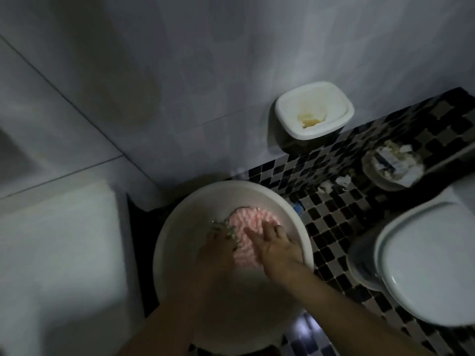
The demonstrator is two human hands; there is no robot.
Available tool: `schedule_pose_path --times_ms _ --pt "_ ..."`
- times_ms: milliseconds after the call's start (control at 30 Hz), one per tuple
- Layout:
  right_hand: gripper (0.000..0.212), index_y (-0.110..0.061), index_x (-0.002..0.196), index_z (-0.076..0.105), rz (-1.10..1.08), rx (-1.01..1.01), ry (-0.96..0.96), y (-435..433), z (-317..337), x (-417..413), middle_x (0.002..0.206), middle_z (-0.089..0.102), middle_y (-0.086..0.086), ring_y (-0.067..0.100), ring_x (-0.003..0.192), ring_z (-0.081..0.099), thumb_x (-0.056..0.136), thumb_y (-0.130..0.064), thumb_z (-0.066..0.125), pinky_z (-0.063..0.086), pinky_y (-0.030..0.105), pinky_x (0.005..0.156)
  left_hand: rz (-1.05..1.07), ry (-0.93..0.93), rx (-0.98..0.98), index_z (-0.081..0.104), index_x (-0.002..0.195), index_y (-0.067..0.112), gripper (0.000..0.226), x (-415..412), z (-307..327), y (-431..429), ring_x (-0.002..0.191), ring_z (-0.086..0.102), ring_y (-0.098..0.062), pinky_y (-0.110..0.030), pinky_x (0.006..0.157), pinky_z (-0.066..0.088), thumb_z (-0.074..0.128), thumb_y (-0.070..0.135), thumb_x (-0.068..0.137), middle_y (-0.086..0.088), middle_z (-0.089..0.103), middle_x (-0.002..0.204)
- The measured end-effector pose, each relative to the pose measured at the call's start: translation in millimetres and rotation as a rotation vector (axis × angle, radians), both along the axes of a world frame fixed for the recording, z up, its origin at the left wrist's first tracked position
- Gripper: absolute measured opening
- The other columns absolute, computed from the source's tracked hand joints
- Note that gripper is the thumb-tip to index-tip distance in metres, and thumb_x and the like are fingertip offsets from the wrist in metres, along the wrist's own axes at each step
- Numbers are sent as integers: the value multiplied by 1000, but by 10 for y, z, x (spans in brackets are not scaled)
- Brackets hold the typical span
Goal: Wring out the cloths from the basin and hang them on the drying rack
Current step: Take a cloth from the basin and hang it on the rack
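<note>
Item: pink cloth [253,222], ribbed or tufted pile, lying bunched in the far half of a pale round basin [195,201] that stands on the checkered mosaic floor [334,227]. Companion item: a smaller grey-green cloth [222,227], touching the pink one on its left edge, in the same basin. Handling, as judged: both soft and limp with no stiffness to lift by. If soaked they will likely be heavy for their size, slippery in the pile and dripping, so a flat lift would sag and spill. Suggested hold: gather one cloth into a roll and grip it at both ends, one hand at each, to twist over the basin; take them one at a time, since a doubled bundle would wring poorly. Not fragile, and firm squeezing should do no harm. Right hand [279,246]: fingers [250,233] spread and fairly straight, laid flat on the right part of the pink cloth, pressing or resting on it and not closed round anything. Left hand [217,253]: at the grey-green cloth and in contact with it. The fingertips seem bent into the fabric, but dim light and blur leave it unclear whether they clench it or merely rest there. Stage, as judged: cloths not yet lifted or wrung. Drying rack: not in view. Surroundings: a toilet [424,265] to the right and a wall-mounted soap dish [313,109] above the floor edge.
</note>
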State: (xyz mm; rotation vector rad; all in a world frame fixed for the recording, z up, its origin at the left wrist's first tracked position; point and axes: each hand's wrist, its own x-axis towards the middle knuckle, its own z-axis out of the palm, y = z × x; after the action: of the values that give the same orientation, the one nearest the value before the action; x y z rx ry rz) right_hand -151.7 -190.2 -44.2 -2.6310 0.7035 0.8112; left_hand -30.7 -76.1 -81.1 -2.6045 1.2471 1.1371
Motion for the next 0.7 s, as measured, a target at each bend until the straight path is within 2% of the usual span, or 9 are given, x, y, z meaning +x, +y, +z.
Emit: schedule_pose_path --times_ms 67,133,200,267,333,433,500,600,700 --pt "74 -35 152 10 8 -21 43 14 -95 101 161 3 12 35 147 1 93 -23 54 23 51 113 80 53 27 54 130 10 37 26 -18 -23 131 41 -34 -42 105 37 49 17 95 -17 43 145" --pt "57 -24 148 31 -10 -39 33 10 -152 164 157 22 13 34 147 10 94 -25 52 24 48 114 240 39 -28 60 124 7 31 23 56 -35 119 53 -34 -38 99 44 53 16 95 -18 57 130" --pt "38 -17 131 53 -75 -79 -77 -19 -159 175 141 49 10 28 139 31 93 -23 53 32 41 111 441 76 -127 67 115 6 25 51 158 -51 109 60 -31 -33 89 47 56 16 94 -14 65 116" --pt "23 -14 113 64 -223 5 -204 -61 -80 177 118 65 7 24 116 56 94 -22 53 46 34 97 626 174 -224 71 103 10 17 110 283 -39 99 63 -24 -30 85 48 60 14 91 -5 69 102" --pt "20 -14 102 68 -444 244 -268 -130 36 136 97 68 6 25 91 65 95 -26 53 50 32 82 794 257 -373 70 86 13 12 177 434 -16 88 59 -20 -25 81 49 62 5 88 1 65 84" --pt "32 -4 86 67 -794 772 -380 -190 268 29 80 65 19 32 75 61 97 -30 53 50 37 78 996 326 -546 64 93 9 15 220 727 5 79 54 -17 -10 60 45 52 1 92 -3 59 85" --pt "37 0 91 67 -1022 929 -508 -151 440 -42 83 59 25 30 77 55 96 -34 55 49 35 75 1115 363 -641 66 82 15 21 251 811 16 84 60 -21 -21 72 49 51 1 87 -4 64 84" --pt "37 -5 85 65 -1203 966 -636 -18 739 -117 88 57 24 28 82 51 91 -41 60 51 27 68 1139 425 -731 63 68 14 28 247 1086 38 78 59 -21 -18 63 46 46 -6 78 -3 65 76" --pt "34 0 96 68 -1294 1046 -765 97 1088 -180 88 65 17 25 81 58 93 -32 60 53 21 60 876 529 -777 71 84 12 22 209 1460 66 78 65 -3 -9 62 47 52 1 84 6 70 85"
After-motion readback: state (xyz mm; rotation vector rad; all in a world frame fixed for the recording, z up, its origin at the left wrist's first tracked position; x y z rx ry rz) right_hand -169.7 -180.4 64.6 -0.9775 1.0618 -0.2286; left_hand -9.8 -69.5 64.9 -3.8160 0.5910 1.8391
